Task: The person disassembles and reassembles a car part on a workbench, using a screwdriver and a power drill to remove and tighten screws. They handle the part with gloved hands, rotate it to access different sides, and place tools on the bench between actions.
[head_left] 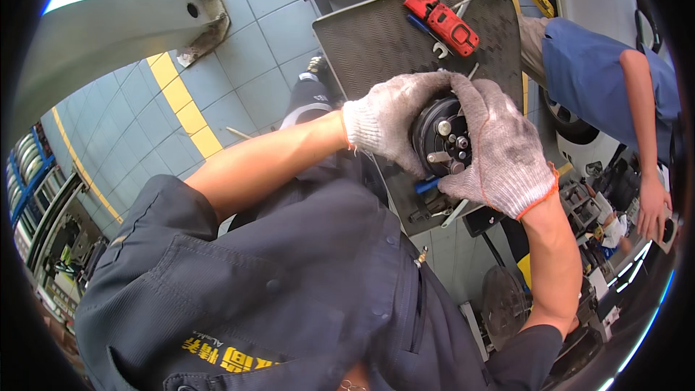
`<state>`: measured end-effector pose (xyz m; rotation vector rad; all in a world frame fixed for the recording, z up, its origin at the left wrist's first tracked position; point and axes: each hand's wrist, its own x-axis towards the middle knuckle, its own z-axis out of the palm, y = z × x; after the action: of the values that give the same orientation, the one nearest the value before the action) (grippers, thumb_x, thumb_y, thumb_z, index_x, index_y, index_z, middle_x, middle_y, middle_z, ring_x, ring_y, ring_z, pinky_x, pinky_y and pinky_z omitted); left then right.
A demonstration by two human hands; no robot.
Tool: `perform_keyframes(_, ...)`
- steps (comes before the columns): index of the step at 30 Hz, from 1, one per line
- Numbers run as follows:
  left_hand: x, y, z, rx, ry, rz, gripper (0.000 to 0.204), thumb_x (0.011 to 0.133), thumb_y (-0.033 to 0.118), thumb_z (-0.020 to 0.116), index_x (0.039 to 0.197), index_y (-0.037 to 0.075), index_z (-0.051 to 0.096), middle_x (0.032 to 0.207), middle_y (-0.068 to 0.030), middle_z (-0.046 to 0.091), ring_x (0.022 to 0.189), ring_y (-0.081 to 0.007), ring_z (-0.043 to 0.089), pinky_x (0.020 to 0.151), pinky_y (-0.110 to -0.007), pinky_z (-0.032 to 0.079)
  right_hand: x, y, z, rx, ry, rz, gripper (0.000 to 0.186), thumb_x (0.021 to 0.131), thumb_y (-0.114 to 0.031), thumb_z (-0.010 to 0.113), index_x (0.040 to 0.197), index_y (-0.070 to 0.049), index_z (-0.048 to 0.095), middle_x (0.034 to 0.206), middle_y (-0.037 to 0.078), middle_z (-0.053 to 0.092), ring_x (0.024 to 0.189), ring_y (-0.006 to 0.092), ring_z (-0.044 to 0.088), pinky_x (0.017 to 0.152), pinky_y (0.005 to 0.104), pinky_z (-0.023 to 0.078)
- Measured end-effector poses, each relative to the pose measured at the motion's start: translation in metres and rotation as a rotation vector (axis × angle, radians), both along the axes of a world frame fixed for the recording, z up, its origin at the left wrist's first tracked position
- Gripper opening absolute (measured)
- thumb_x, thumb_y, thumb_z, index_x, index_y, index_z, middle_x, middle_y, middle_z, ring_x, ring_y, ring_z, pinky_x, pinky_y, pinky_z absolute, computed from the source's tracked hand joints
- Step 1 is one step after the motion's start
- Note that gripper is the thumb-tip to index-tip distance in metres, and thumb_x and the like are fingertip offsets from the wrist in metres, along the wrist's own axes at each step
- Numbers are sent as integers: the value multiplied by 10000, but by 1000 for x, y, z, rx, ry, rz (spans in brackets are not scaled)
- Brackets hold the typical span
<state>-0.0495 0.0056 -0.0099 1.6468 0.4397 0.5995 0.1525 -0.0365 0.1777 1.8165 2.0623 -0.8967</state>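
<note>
The round black component [447, 139], its face fitted with metal studs, is held above the dark, textured counter [355, 43]. The gloved left hand [402, 112] is curled around its left side; the gloved right hand [501, 143] grips the opposite side. Beyond the hands, a red tool [450, 23] lies on the counter beside an open-end wrench [440, 49].

Yellow lettering [228, 356] on chest of my dk jacket [289, 268], approx 7 o'clock: big East Asian chars, sloping down to the rt, w/ sm. pale script [205, 334] alongside. Tiny pale marks [322, 98] on dk cloth, abt 11 o'clock, too sm. to read.
</note>
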Motion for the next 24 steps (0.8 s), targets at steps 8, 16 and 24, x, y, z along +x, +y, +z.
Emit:
perform_keyframes(8, -9, -6, -7, 76, 78, 10, 1368, 526, 449, 1135, 1682, 25, 538, 1488, -265, 760, 1411, -463, 740, 1197, -526, 615, 21, -13, -17, 193, 129, 155, 1104, 642, -206, 1058, 1644, -93, 608, 1473, 232, 685, 1262, 475, 769, 1083, 535, 674)
perform_keyframes(16, -4, -5, -21, 54, -131, -23, 1208, 598, 410, 1053, 1639, 2, 596, 1494, -262, 747, 1404, -442, 743, 1209, -502, 618, 29, -22, -26, 158, 194, 31, 1202, 474, -289, 1168, 1540, -64, 661, 1356, 165, 734, 1179, 403, 797, 1040, 497, 682)
perform_keyframes(24, 6, -14, -36, -16, -203, 40, 1166, 615, 416, 1026, 1630, 5, 627, 1496, -262, 750, 1410, -415, 749, 1223, -489, 612, 39, -49, -45, 203, 194, -168, 1409, 413, -213, 1105, 1708, -26, 581, 1550, 168, 745, 1419, 314, 756, 1263, 470, 603)
